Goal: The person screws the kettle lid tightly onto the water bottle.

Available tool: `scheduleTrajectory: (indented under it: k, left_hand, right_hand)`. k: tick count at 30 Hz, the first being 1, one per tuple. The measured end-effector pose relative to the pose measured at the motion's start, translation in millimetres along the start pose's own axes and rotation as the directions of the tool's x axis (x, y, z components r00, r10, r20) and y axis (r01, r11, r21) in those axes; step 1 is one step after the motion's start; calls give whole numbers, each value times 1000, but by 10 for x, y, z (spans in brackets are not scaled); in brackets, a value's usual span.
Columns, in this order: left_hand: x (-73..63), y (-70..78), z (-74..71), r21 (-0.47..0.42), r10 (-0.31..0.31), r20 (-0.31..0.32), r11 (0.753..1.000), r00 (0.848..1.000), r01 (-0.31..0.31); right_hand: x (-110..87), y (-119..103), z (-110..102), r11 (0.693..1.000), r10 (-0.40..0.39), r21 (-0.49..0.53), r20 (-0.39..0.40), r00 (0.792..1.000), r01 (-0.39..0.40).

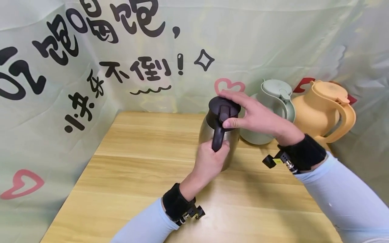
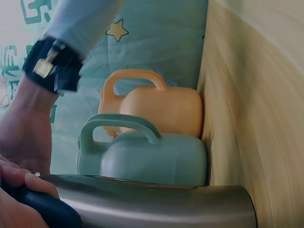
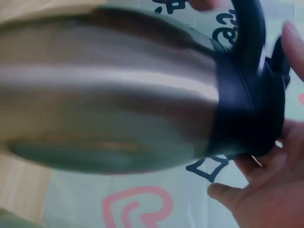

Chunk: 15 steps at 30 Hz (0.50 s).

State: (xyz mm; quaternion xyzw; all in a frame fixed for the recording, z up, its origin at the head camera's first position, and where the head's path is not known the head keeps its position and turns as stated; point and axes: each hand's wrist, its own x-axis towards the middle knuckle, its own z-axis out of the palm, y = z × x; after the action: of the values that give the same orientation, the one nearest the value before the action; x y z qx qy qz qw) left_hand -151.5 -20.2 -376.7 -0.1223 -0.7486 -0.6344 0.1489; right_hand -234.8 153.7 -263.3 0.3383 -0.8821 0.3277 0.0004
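A brushed-steel thermos jug (image 1: 233,146) with a black collar stands upright on the wooden table. My left hand (image 1: 209,163) grips its black handle (image 1: 218,135) from the near side. Over the top, my right hand (image 1: 258,114) holds the black lid (image 1: 216,104), its thumb on the near side by the lever and its fingers along the far edge. From the right wrist view, the jug's steel body (image 3: 118,90) looks blurred and one finger (image 3: 223,192) sticks out apart from the lid. The left wrist view shows the handle partly covered by the left fingers.
A pale green jug (image 1: 255,131) stands just right of the steel one, partly behind the right hand. Beside it is an orange jug (image 1: 313,108). A printed fabric backdrop (image 1: 258,37) rises behind and around the wooden table (image 1: 146,168).
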Motion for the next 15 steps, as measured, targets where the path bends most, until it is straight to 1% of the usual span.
scheduleTrajectory:
  k: [2,3,5,7,10,12,13,14,15]
  left_hand:
    - [14,-1,1,21,10,-10,1000,1000,-9]
    - [20,-1,7,28,10,-16,1000,1000,-10]
    - [30,-8,32,37,7,-34,999,999,-6]
    - [36,-13,63,42,1,-56,999,998,1]
    - [55,-36,116,55,4,-78,998,997,0]
    - [74,-46,134,56,13,-78,998,997,-8]
    - [82,-52,150,50,10,-74,999,997,-7]
    - [90,-53,160,46,10,-70,999,997,-7]
    - [96,-55,166,33,3,-61,999,998,-1]
  right_hand:
    - [-64,34,106,1000,-25,6,-83,996,25]
    - [-101,42,162,999,-39,3,-132,990,40]
    - [-181,56,283,998,-53,26,-231,972,61]
    - [-276,51,397,996,-21,79,-322,947,49]
    - [-401,31,526,976,75,217,-431,899,23]
    - [-440,27,553,956,131,292,-459,879,10]
    - [-448,38,536,949,146,316,-458,877,7]
    - [-437,56,503,941,151,339,-449,881,11]
    - [-417,80,458,934,154,358,-429,890,11]
